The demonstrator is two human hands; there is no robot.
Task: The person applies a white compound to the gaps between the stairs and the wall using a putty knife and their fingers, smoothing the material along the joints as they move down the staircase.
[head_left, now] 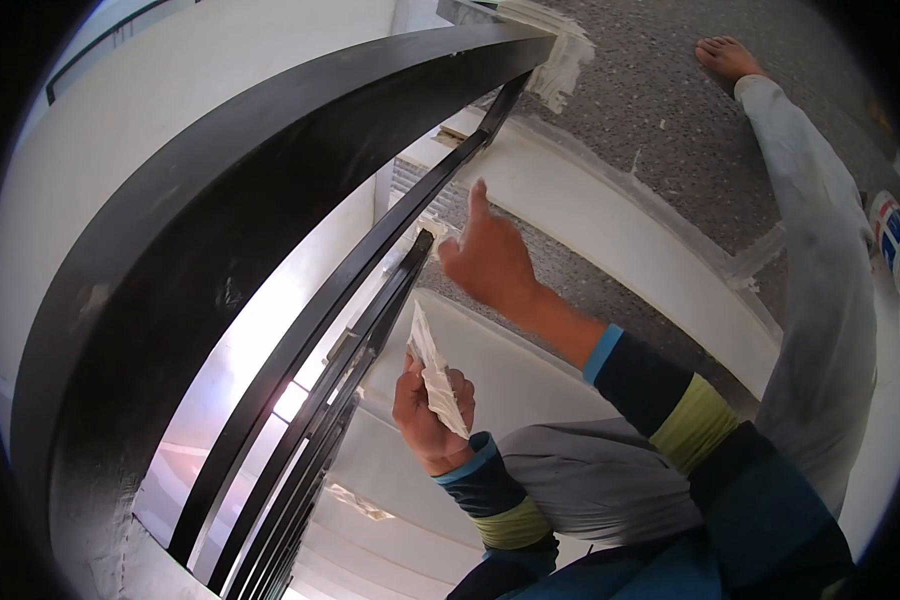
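Observation:
My right hand stretches its index finger toward the white stair riser, with the other fingers curled and nothing held. White paste coats that fingertip, which overlaps the riser near a black metal baluster. Lower down, my left hand is closed around a flat scraper thickly smeared with white putty. Its narrow end points up toward the railing; the hand covers part of it. Putty is also smeared around the foot of another baluster, close to my right hand.
A broad black curved stringer sweeps along the left, its upper end ringed by white putty. Speckled stone treads carry pale smears along their edges. My bare foot rests on the upper tread. At far right is a patterned shoe.

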